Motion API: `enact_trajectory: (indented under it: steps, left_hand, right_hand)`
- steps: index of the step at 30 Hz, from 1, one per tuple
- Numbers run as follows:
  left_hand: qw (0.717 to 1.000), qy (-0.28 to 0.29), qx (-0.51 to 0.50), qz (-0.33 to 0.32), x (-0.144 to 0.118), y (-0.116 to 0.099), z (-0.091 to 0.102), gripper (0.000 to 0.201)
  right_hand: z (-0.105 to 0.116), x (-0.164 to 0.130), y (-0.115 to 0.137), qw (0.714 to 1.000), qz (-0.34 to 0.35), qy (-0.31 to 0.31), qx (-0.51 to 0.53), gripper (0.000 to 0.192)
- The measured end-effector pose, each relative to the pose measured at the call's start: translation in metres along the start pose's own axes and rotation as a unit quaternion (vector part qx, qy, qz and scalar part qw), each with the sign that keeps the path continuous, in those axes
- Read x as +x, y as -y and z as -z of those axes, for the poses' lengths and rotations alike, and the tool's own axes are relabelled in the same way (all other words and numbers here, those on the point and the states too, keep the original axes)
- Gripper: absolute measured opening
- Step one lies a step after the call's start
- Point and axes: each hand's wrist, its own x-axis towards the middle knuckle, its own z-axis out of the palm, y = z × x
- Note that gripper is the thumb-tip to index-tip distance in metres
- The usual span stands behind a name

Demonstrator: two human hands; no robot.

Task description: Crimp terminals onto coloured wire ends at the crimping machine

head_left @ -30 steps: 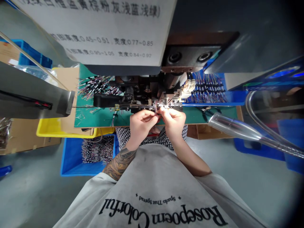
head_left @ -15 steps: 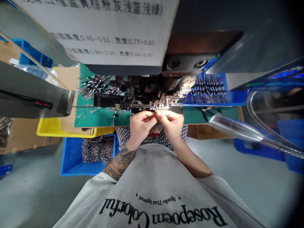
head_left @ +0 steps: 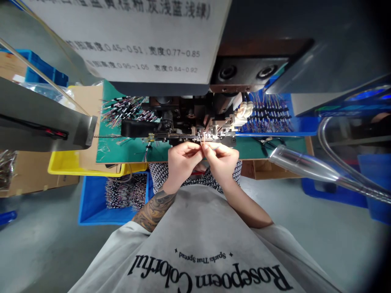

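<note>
I had both hands up at the front edge of the green table (head_left: 128, 150), right under the dark machine head (head_left: 189, 116). My left hand (head_left: 182, 162) was curled in, thumb and forefinger pinched narrow on a thin wire (head_left: 200, 140) whose short ends stood up just in front of the machine's metal tooling. My right hand (head_left: 222, 160) met it from the other side, fingertips touching the left ones and pinched on the same wire, the other fingers folded into the palm. The wire itself was small and I could not make out its colours beyond a pale glint at the tip; it sat between the two sets of fingertips, just beside the feed strip (head_left: 174, 135) that ran in from the left along the tooling.

On the table to the left of the machine lay a loose heap of cut wires (head_left: 122, 109), and to the right a blue tray (head_left: 301, 131) held more wires laid in rows. A pair of pliers (head_left: 267, 141) lay on the green surface near that tray. A flexible lamp arm (head_left: 305, 165) reached in from the right, its clear end close to my right hand but apart from it. Below the table, a blue bin (head_left: 91, 203) on the floor held bundled wires, with a yellow bin (head_left: 65, 165) above it. A white printed sheet (head_left: 137, 36) hung on the machine above my hands.
</note>
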Motion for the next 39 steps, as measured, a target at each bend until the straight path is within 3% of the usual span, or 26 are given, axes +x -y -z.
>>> enact_trajectory:
  steps: [13,22,30,35,39]
  left_hand:
    - [1.0,-0.014,-0.022,0.005,-0.001,-0.003,-0.003,0.017]
    - [1.0,-0.008,-0.007,0.021,0.0,-0.004,-0.002,0.015]
    - [1.0,0.005,-0.012,0.028,-0.002,-0.009,-0.003,0.016]
    - [1.0,0.003,0.0,0.009,-0.001,-0.003,-0.001,0.015]
    - [1.0,-0.002,0.002,0.008,0.001,0.0,0.001,0.018]
  right_hand:
    - [-0.001,0.01,-0.003,0.999,-0.035,0.002,0.033,0.039]
    - [-0.002,0.007,-0.004,0.998,-0.035,0.022,0.047,0.026]
    - [-0.001,0.007,-0.001,1.0,-0.017,-0.02,-0.007,0.035]
    - [-0.003,0.011,-0.003,0.999,-0.031,-0.018,0.008,0.028]
    - [-0.003,0.012,-0.003,0.999,-0.031,-0.012,0.015,0.034]
